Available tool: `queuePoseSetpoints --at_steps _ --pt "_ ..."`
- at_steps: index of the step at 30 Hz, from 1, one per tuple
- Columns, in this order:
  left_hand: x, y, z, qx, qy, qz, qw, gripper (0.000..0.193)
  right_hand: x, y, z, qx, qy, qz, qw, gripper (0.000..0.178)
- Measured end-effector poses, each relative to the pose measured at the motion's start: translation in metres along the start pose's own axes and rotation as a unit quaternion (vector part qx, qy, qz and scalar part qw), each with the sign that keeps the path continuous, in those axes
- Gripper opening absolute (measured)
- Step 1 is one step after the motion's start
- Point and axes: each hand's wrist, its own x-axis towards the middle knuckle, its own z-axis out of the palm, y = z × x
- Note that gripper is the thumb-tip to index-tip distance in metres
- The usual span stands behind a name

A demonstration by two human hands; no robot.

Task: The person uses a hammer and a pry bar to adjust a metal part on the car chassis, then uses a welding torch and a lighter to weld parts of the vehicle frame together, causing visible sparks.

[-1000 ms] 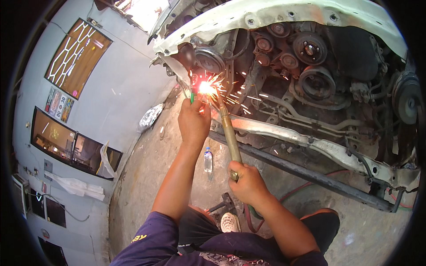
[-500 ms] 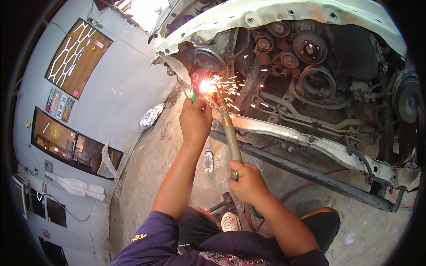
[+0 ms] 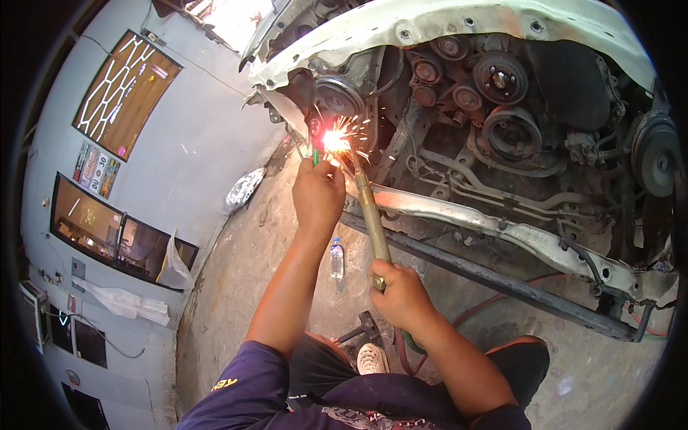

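My right hand (image 3: 403,295) is closed round the lower end of a brass gas torch (image 3: 373,222). Its narrow tip reaches a bright glow with flying sparks (image 3: 337,140) at the front corner of the car body. My left hand (image 3: 317,195) is closed just below the glow, round a green-handled tool (image 3: 315,155) whose kind I cannot make out. Glare hides the metal being heated and the tool's far end. From that corner the white lower crossmember (image 3: 459,213) of the car runs off to the right.
The engine's pulleys (image 3: 500,77) lie exposed behind the crossmember. A dark bar (image 3: 487,269) runs along its near side. On the concrete are a water bottle (image 3: 337,258), a hammer (image 3: 370,326) by my shoe, red hoses (image 3: 494,304) and a silvery bundle (image 3: 245,190) along the wall.
The spray of sparks has become smaller and spreads less to the right. Both hands have stayed nearly in place, the left shifting very slightly to the right.
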Motion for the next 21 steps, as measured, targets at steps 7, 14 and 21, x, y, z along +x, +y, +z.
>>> queuePoseSetpoints --at_steps 7,14,21 --pt "0.0020 -0.0047 0.0029 0.018 0.002 0.007 1.000 0.013 -0.0007 -0.0010 0.0000 0.006 -0.003 -0.001 1.000 0.015" --pt "0.0011 -0.0076 0.0046 0.007 -0.004 -0.002 1.000 0.014 0.0002 0.0013 -0.0012 -0.009 -0.023 0.001 1.000 0.021" --pt "0.0033 -0.0023 0.0010 0.019 -0.012 -0.002 1.000 0.010 0.0001 0.0008 -0.0025 -0.006 -0.026 0.008 1.000 0.022"
